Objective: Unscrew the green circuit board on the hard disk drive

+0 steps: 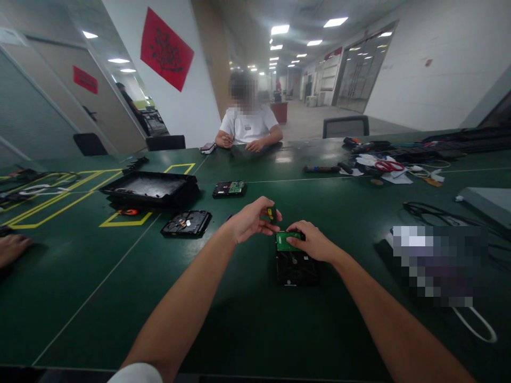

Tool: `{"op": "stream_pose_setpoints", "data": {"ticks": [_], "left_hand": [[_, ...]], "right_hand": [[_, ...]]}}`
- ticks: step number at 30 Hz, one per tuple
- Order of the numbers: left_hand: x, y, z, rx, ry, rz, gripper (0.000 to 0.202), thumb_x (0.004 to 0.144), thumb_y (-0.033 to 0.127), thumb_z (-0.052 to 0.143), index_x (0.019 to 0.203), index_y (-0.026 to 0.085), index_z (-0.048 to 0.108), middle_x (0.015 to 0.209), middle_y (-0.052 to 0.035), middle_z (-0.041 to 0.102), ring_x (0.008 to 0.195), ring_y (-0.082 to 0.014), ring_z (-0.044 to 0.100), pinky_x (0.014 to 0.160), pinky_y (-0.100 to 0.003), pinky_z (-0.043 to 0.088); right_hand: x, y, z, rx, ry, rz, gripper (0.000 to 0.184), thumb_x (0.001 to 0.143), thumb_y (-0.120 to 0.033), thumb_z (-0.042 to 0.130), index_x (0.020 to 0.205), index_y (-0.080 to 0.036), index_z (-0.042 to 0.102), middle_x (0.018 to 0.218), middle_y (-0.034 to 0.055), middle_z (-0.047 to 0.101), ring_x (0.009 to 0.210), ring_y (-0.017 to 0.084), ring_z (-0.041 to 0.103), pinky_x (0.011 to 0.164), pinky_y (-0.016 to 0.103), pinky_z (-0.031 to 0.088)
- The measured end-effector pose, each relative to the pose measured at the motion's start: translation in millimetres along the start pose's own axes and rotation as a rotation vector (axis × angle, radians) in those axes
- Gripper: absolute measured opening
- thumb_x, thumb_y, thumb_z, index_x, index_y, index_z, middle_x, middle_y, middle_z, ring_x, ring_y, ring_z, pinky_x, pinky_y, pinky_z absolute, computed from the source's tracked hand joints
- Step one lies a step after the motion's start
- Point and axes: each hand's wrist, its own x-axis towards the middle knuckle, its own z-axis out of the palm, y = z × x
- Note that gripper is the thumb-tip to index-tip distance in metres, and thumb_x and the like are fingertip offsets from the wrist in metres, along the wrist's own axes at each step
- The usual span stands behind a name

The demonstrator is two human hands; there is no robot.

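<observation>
A black hard drive [297, 268] lies on the table in front of me, with a green circuit board [281, 242] at its far end. My right hand [312, 242] grips that far end, its thumb on the green board and its fingers bent over the edge. Just above the drive's far left corner, my left hand [255, 221] pinches a short black-and-yellow screwdriver [272, 215]; its tip is too small to make out. To the left lie a second hard drive [187, 223], dark and flat, and a third hard drive [229, 189] with a green board.
A black tray [149, 186] stands at left, an orange object [128, 212] beside it. At right are a blurred-out device [435, 266], black cables [431, 213] and a cluttered pile [391, 165]. Another person [249, 125] sits opposite; someone's hand [14, 249] rests at far left.
</observation>
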Motion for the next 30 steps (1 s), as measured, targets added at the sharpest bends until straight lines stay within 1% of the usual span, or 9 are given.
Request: {"op": "stream_pose_setpoints", "data": {"ticks": [4, 7, 10, 14, 17, 21, 26, 30], "left_hand": [[-1.8, 0.2, 2.9, 0.029, 0.024, 0.012, 0.042, 0.088, 0.053, 0.063, 0.096, 0.014, 0.075, 0.106, -0.0131, 0.075, 0.078, -0.0205, 0.072, 0.069, -0.032, 0.054], [-1.8, 0.6, 4.9, -0.002, 0.056, 0.013, 0.04, 0.088, 0.051, 0.065, 0.097, 0.013, 0.073, 0.102, -0.0134, 0.074, 0.079, -0.0233, 0.074, 0.074, -0.036, 0.058], [-1.6, 1.4, 5.5, -0.038, 0.097, 0.012, 0.036, 0.087, 0.049, 0.066, 0.093, 0.014, 0.071, 0.099, -0.0137, 0.074, 0.08, -0.0251, 0.075, 0.078, -0.039, 0.06], [-2.6, 2.1, 5.6, 0.022, 0.075, 0.019, 0.039, 0.088, 0.05, 0.062, 0.091, 0.013, 0.072, 0.104, -0.0148, 0.075, 0.08, -0.0231, 0.073, 0.075, -0.036, 0.057], [-3.8, 2.1, 6.2, 0.088, 0.053, 0.032, 0.04, 0.09, 0.051, 0.058, 0.094, 0.014, 0.074, 0.107, -0.0133, 0.074, 0.081, -0.0211, 0.071, 0.07, -0.032, 0.052], [-4.0, 2.3, 6.0, 0.129, 0.044, 0.039, 0.041, 0.09, 0.05, 0.057, 0.096, 0.013, 0.075, 0.105, -0.0125, 0.074, 0.079, -0.0198, 0.069, 0.068, -0.031, 0.049], [-2.5, 1.9, 4.5, 0.061, 0.047, 0.012, 0.039, 0.09, 0.051, 0.06, 0.098, 0.014, 0.071, 0.103, -0.0124, 0.073, 0.08, -0.0241, 0.075, 0.073, -0.035, 0.054], [-0.8, 0.7, 8.2, 0.003, 0.125, 0.026, 0.035, 0.093, 0.049, 0.062, 0.096, 0.014, 0.066, 0.1, -0.0126, 0.073, 0.076, -0.0258, 0.077, 0.074, -0.038, 0.058]], "right_hand": [[0.0, -0.2, -0.2, -0.008, 0.004, 0.002, 0.025, 0.101, -0.041, 0.067, 0.121, -0.027, 0.071, 0.121, 0.0093, 0.069, 0.114, 0.029, 0.061, 0.097, 0.047, 0.046], [0.2, 1.1, 0.3, -0.002, 0.002, -0.006, 0.026, 0.101, -0.042, 0.067, 0.122, -0.028, 0.071, 0.121, 0.0087, 0.069, 0.115, 0.029, 0.061, 0.098, 0.047, 0.046], [0.4, 3.4, 1.6, 0.001, 0.007, -0.003, 0.026, 0.101, -0.043, 0.068, 0.121, -0.029, 0.072, 0.122, 0.0085, 0.069, 0.115, 0.029, 0.061, 0.098, 0.047, 0.046], [0.6, 4.4, 2.8, 0.005, 0.012, 0.001, 0.026, 0.1, -0.042, 0.068, 0.121, -0.028, 0.071, 0.122, 0.0088, 0.07, 0.115, 0.029, 0.061, 0.098, 0.048, 0.046], [0.3, 2.5, 2.2, 0.003, 0.01, 0.003, 0.025, 0.101, -0.042, 0.067, 0.121, -0.027, 0.071, 0.121, 0.009, 0.07, 0.115, 0.029, 0.061, 0.099, 0.048, 0.046], [-0.2, 0.1, 0.6, 0.004, 0.006, 0.003, 0.026, 0.101, -0.042, 0.068, 0.121, -0.027, 0.071, 0.122, 0.0091, 0.07, 0.116, 0.029, 0.061, 0.099, 0.047, 0.046], [-0.3, -0.5, 0.2, 0.0, 0.004, 0.008, 0.025, 0.101, -0.041, 0.068, 0.122, -0.027, 0.071, 0.122, 0.0092, 0.07, 0.117, 0.03, 0.061, 0.1, 0.048, 0.046], [0.1, -0.2, 1.4, -0.005, 0.01, 0.008, 0.026, 0.1, -0.041, 0.068, 0.122, -0.027, 0.071, 0.122, 0.0098, 0.07, 0.116, 0.03, 0.061, 0.098, 0.047, 0.046]]}}
